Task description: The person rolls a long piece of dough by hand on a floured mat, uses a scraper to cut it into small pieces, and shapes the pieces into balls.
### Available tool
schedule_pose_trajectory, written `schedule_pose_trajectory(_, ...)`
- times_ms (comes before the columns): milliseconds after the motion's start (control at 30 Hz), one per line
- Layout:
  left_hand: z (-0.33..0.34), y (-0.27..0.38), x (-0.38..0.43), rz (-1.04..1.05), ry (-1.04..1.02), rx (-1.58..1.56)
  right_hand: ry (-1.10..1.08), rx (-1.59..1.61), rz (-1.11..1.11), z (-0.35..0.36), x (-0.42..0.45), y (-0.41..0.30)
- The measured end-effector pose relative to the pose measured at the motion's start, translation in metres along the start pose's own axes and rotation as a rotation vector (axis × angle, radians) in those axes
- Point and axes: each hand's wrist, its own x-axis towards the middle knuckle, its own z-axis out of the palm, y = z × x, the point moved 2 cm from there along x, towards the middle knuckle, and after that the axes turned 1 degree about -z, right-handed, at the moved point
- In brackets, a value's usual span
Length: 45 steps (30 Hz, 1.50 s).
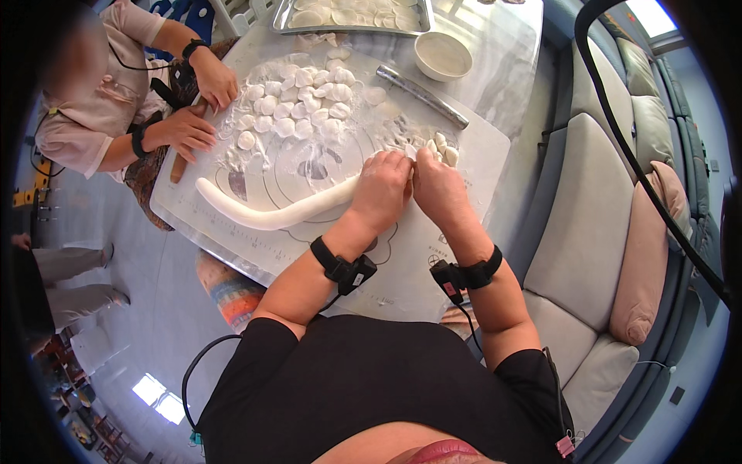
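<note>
A long white dough rope curves across the printed pastry mat and runs under my left hand, whose fingers are wrapped around it. Against it, my right hand has its fingers curled at the rope's end. A bit of white dough shows between the two hands; the fingertips' exact grip is hidden. Small cut dough pieces lie just beyond my right hand. Farther up the mat, many floured dough pieces lie close together.
Across the left corner, another person's hands rest near a wooden rolling pin. A metallic cylinder lies near a pale bowl. Behind stands a metal tray of flat dough wrappers. A sofa flanks the table's right.
</note>
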Motion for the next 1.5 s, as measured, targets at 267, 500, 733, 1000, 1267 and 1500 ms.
schedule_pose_trajectory(267, -0.015, -0.013, 0.007, -0.105, -0.025, -0.047, 0.221, 0.117, -0.018, 0.013, 0.010, 0.026)
schedule_pose_trajectory(500, -0.011, -0.021, 0.012, -0.161, -0.004, -0.114, 0.209, 0.068, -0.102, -0.018, -0.001, -0.005)
schedule_pose_trajectory(733, -0.010, -0.020, 0.012, -0.157, 0.009, -0.135, 0.052, 0.020, -0.051, -0.011, 0.002, -0.012)
schedule_pose_trajectory(1000, -0.012, -0.024, 0.012, -0.160, -0.022, -0.153, 0.007, 0.056, -0.051, 0.016, 0.023, -0.007)
schedule_pose_trajectory(1267, -0.030, -0.020, 0.000, -0.119, -0.010, -0.091, 0.306, 0.251, -0.040, 0.001, 0.020, 0.010)
schedule_pose_trajectory(1500, -0.024, -0.012, -0.010, -0.041, 0.031, -0.011, 0.040, -0.006, -0.092, -0.015, -0.002, -0.024)
